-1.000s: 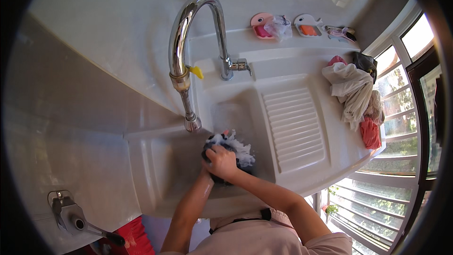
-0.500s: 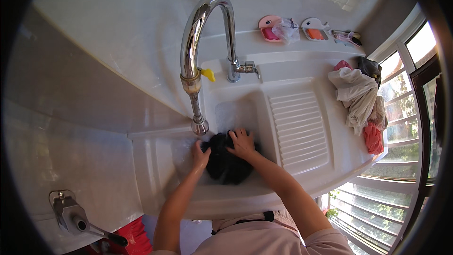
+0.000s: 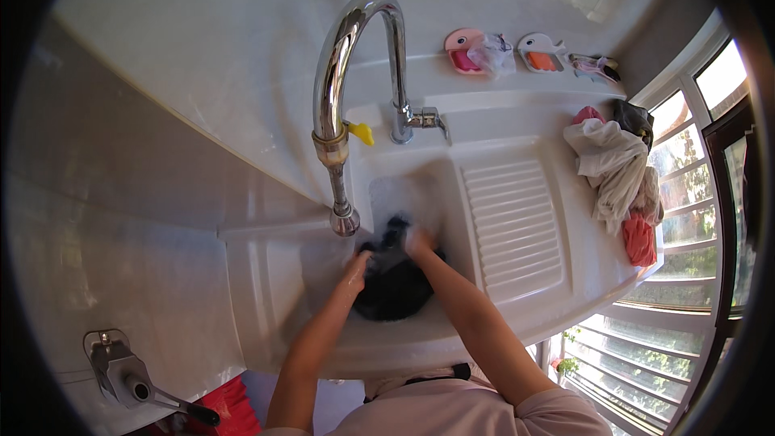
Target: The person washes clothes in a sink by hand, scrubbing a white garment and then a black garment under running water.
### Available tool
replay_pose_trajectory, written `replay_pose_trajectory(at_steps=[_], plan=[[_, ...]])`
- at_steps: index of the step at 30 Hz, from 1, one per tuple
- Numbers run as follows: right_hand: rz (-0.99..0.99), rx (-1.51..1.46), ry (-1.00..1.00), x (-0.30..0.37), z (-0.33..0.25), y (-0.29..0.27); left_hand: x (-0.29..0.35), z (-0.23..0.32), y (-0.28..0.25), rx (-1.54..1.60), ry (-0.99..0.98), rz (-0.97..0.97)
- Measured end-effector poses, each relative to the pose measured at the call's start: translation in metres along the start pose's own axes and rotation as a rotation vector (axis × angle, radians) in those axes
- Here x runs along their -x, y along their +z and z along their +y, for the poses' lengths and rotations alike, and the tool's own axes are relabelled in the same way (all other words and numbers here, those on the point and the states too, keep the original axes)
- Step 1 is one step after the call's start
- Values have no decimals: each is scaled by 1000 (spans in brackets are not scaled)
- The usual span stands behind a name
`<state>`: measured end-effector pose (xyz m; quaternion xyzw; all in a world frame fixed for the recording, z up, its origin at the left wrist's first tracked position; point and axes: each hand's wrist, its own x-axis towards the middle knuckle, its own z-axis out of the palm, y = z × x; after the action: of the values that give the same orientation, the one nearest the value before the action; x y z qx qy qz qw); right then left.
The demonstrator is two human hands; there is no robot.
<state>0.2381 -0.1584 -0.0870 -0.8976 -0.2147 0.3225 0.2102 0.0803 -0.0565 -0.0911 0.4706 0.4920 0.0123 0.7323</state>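
Note:
A wet black cloth (image 3: pixel 393 287) lies bunched in the sudsy water of the white sink basin (image 3: pixel 454 210). Along its left edge my left hand (image 3: pixel 358 266) is closed on the fabric, part of its fingers hidden. My right hand (image 3: pixel 418 242) is at the cloth's upper right, down in the foam, its fingers smeared by motion and partly covered with suds. A dark part of the cloth shows between and beyond both hands. Just above my left hand hangs the spout of the chrome faucet (image 3: pixel 344 220).
A ribbed washboard (image 3: pixel 517 226) is moulded into the sink's right side. Heaped clothes (image 3: pixel 609 161) lie on the right ledge. Along the back stand a pink whale-shaped soap dish (image 3: pixel 462 39), a white one (image 3: pixel 533 42) and brushes (image 3: pixel 596 64). A grey lever fixture (image 3: pixel 121 371) juts from the left wall.
My right hand has moved down into the foam, and my left hand has shifted slightly right and nearer me. The cloth has spread lower, with a dark part pushed out beyond my hands.

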Motion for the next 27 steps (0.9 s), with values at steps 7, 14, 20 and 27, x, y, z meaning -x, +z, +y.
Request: replay_pose_trajectory(at_steps=[7,14,20,27], plan=[[81,-238,-477,132,-71,-52,35,18,45,438,375,-523],[338,-104,-507,115,-82,-71,55,40,64,764,-80,-400],[356,-98,-502,137,-95,-64,50,29,55,862,58,-620],[344,78,-242,76,-54,-69,69,39,32,613,-190,-132]])
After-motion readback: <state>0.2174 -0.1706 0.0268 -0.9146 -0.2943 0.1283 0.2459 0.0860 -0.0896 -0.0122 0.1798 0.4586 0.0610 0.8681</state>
